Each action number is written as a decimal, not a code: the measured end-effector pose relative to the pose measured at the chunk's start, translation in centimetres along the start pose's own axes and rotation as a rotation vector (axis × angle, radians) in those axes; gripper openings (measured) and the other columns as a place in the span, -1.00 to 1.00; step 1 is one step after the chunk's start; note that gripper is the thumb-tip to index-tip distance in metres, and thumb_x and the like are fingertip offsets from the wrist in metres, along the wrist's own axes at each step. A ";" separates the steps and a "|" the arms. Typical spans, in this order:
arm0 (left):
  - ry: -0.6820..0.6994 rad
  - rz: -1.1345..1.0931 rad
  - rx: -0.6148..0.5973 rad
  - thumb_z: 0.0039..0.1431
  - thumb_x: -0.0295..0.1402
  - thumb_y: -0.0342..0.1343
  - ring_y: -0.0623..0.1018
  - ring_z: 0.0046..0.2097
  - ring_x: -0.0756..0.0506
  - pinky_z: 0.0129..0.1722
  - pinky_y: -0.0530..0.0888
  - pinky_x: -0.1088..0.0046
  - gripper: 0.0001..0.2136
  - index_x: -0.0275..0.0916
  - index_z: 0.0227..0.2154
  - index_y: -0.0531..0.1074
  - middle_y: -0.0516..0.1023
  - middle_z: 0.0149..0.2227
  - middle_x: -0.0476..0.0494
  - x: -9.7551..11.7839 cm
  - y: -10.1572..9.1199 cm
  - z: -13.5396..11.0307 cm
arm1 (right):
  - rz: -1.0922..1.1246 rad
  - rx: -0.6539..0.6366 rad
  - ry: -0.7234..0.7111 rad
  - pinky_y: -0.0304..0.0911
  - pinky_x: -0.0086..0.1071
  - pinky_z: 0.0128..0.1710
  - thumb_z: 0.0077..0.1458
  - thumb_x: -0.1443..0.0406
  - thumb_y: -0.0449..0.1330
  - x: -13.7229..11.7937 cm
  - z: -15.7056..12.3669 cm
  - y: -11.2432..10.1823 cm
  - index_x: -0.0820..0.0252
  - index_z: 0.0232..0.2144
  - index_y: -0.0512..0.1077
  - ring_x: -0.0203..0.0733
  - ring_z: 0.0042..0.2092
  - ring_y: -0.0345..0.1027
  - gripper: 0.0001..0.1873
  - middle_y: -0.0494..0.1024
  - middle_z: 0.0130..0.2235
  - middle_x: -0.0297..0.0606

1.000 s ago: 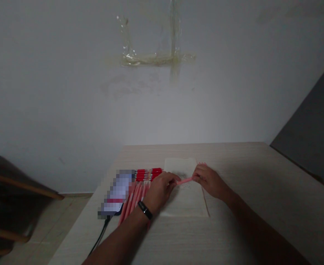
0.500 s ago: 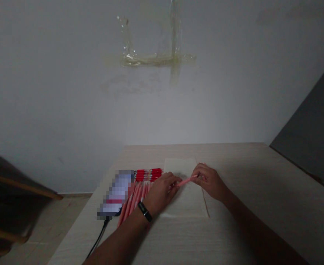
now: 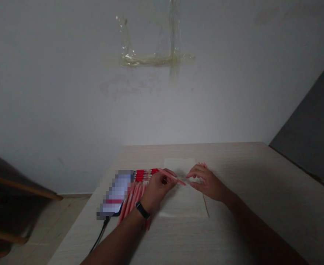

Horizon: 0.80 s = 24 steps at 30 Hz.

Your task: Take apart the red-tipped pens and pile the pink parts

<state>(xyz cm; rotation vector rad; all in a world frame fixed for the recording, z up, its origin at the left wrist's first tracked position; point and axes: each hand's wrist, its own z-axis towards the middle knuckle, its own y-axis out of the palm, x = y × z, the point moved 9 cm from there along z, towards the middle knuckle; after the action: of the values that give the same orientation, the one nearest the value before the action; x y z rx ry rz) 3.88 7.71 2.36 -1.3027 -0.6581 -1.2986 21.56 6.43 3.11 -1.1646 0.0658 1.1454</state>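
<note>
You have the slim pink, pen-like rod (image 3: 171, 176) above the pale rectangular sheet or flat pouch (image 3: 181, 206), toward ten o'clock from the sheet's middle, with twelve at the wall. To handle it well, pinch it lightly with your left hand (image 3: 158, 186), leave its lower right end clear for the other fingers, and steady it so it doesn't roll. Its long axis runs from ten to four o'clock; the four o'clock end points below your right fingertips, the ten o'clock end to the red pens, and which end is the tip you can't tell. Your left thumb and forefinger are closed on the rod. Your right hand (image 3: 209, 184), at three o'clock, has thumb and fingers parted, apparently holding nothing, just beside the rod's end. Pink ends (image 3: 202, 164) show behind it, between one and two. Between eight and nine lies a row of pink rods (image 3: 131, 198); between nine and ten, the glossy red pens with silvery bands (image 3: 144, 175). Farther out at nine rests a pixelated phone (image 3: 115, 193), its black cable (image 3: 99, 235) trailing toward eight across the pale wood-grain table (image 3: 247, 158).
</note>
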 end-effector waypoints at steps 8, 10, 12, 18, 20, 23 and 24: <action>-0.060 -0.266 -0.005 0.04 -0.26 0.34 0.43 -0.39 0.00 -0.38 0.32 0.51 -0.77 -0.32 -0.33 0.55 0.52 -0.43 -0.08 -0.7 0.2 0.1 | 0.006 -0.065 -0.022 -0.03 -0.06 0.17 0.27 0.17 0.19 0.0 0.1 0.3 -0.02 -0.14 0.55 -0.12 -0.09 0.37 -0.83 0.51 -0.18 -0.25; -0.086 -0.302 -0.009 0.01 -0.27 0.35 0.42 -0.41 0.01 -0.40 0.32 0.52 -0.77 -0.33 -0.34 0.55 0.52 -0.45 -0.07 -0.5 0.5 0.0 | 0.002 -0.052 -0.018 -0.03 -0.06 0.17 0.28 0.14 0.18 0.1 0.1 0.3 -0.02 -0.16 0.55 -0.13 -0.10 0.38 -0.82 0.51 -0.19 -0.25; -0.118 -0.333 -0.008 -0.02 -0.26 0.36 0.41 -0.44 0.02 -0.43 0.30 0.52 -0.76 -0.33 -0.36 0.55 0.51 -0.48 -0.05 -0.5 0.7 -0.2 | 0.008 -0.039 -0.021 -0.01 -0.07 0.15 0.29 0.12 0.16 0.2 0.1 0.3 0.00 -0.20 0.56 -0.13 -0.11 0.39 -0.80 0.52 -0.21 -0.25; -0.135 -0.351 -0.005 0.00 -0.27 0.33 0.39 -0.47 0.03 -0.46 0.28 0.53 -0.78 -0.33 -0.37 0.53 0.48 -0.51 -0.02 -0.4 1.1 -0.4 | 0.003 -0.016 -0.019 0.04 -0.10 0.13 0.31 0.09 0.12 0.4 0.1 0.4 0.05 -0.22 0.54 -0.13 -0.13 0.39 -0.74 0.54 -0.22 -0.23; -0.130 -0.329 0.017 0.02 -0.25 0.31 0.40 -0.47 0.03 -0.46 0.29 0.53 -0.77 -0.32 -0.36 0.53 0.48 -0.51 -0.02 -0.4 0.7 -0.3 | -0.014 -0.012 -0.018 0.05 -0.10 0.12 0.31 0.10 0.12 0.4 0.1 0.4 0.04 -0.18 0.54 -0.13 -0.13 0.39 -0.75 0.55 -0.20 -0.22; -0.132 -0.305 0.056 0.02 -0.24 0.30 0.42 -0.46 0.02 -0.46 0.30 0.53 -0.75 -0.31 -0.32 0.52 0.48 -0.51 -0.01 -0.4 0.1 -0.2 | -0.033 -0.011 -0.006 0.02 -0.07 0.14 0.31 0.12 0.12 0.5 0.0 0.3 0.02 -0.13 0.54 -0.13 -0.12 0.40 -0.76 0.55 -0.18 -0.22; -0.134 -0.301 0.062 0.02 -0.23 0.30 0.42 -0.46 0.02 -0.46 0.30 0.53 -0.75 -0.31 -0.31 0.52 0.48 -0.51 -0.01 -0.5 0.0 -0.1 | -0.034 -0.012 -0.005 0.01 -0.07 0.15 0.31 0.12 0.12 0.5 0.0 0.3 0.02 -0.13 0.54 -0.13 -0.12 0.40 -0.76 0.54 -0.18 -0.22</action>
<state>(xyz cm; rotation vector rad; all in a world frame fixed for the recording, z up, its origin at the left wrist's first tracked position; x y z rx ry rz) 3.76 7.71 1.88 -1.2811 -1.0115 -1.4267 21.60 6.75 2.62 -1.1692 0.0349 1.1198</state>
